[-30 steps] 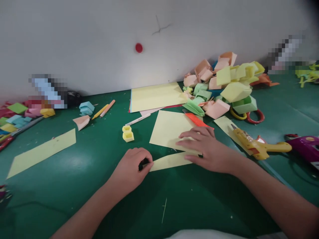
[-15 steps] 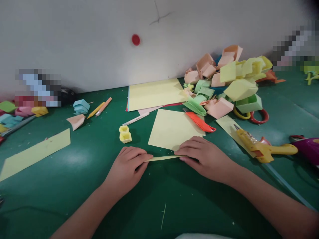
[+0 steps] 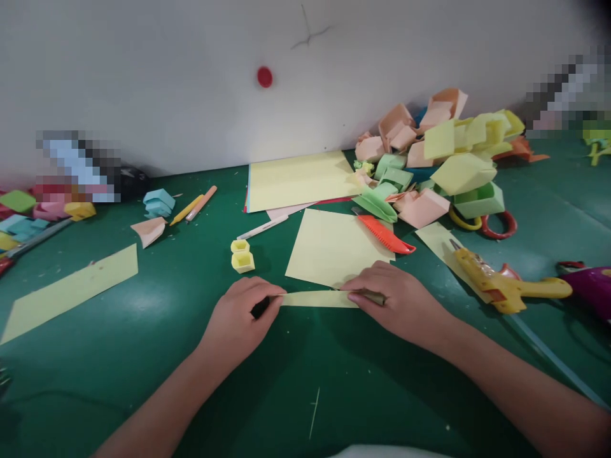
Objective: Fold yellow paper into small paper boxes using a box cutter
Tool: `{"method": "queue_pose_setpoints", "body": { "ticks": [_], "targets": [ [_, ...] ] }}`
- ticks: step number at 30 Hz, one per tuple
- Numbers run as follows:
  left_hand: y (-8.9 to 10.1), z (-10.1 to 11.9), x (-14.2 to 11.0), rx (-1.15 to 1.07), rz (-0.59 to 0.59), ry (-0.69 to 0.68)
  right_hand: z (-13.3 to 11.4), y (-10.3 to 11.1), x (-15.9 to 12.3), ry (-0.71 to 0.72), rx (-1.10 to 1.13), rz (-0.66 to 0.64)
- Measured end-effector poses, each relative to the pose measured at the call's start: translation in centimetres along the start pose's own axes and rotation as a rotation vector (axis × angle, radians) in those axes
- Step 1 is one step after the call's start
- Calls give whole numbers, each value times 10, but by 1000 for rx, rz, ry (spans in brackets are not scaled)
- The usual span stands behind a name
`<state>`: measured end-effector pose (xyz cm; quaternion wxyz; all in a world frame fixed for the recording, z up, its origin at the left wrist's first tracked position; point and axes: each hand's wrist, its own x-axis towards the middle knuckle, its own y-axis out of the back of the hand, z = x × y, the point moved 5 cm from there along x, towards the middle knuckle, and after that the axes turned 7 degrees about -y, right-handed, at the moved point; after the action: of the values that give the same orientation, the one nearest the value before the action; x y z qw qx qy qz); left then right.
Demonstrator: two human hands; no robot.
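A narrow pale yellow paper strip (image 3: pixel 317 298) stretches between my two hands just above the green table. My left hand (image 3: pixel 243 312) pinches its left end between thumb and fingers. At the other end my right hand (image 3: pixel 391 299) is closed on the strip, with part of the paper showing beneath the fingers. Beyond the right hand lies a pale yellow sheet (image 3: pixel 329 245), and an orange-red utility knife (image 3: pixel 386 234) rests across its right side. Two small yellow folded paper cups (image 3: pixel 243 256) stand joined together, just past my left hand.
At the back right is a heap of folded paper pieces (image 3: pixel 429 159), with scissors handles (image 3: pixel 499 224) below it. A yellow glue gun (image 3: pixel 506 280) lies to the right. Farther left are a long paper strip (image 3: pixel 71 289), a white pen (image 3: pixel 262 227) and pencils (image 3: pixel 200 203).
The strip has turned so that its broad face shows, where before only a thin edge was visible. Both hands have stayed in nearly the same place, with their fingers slightly shifted.
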<state>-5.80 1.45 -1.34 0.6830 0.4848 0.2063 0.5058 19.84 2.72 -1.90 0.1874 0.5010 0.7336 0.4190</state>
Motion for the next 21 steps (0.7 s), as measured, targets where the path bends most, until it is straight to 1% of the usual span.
{"method": "queue_pose_setpoints", "body": {
  "ticks": [3, 5, 9, 12, 17, 19, 21],
  "targets": [
    [3, 3, 1, 91, 68, -107, -2, 2, 0, 88, -59, 38],
    [3, 5, 1, 164, 85, -161, -3, 1, 0, 120, -97, 34],
    [-2, 11, 0, 250, 60, -255, -5, -2, -1, 177, -122, -4],
    [-4, 18, 1, 282, 57, -321, -7, -4, -3, 225, -122, 3],
    [-8, 33, 0, 286, 76, -539, -9, -7, -6, 315, -117, 26],
    [-8, 34, -1, 273, 80, -562, -10, -7, -7, 331, -96, 23],
    [-8, 33, -1, 274, 81, -551, -11, -7, -9, 333, -91, 1]
  ]
}}
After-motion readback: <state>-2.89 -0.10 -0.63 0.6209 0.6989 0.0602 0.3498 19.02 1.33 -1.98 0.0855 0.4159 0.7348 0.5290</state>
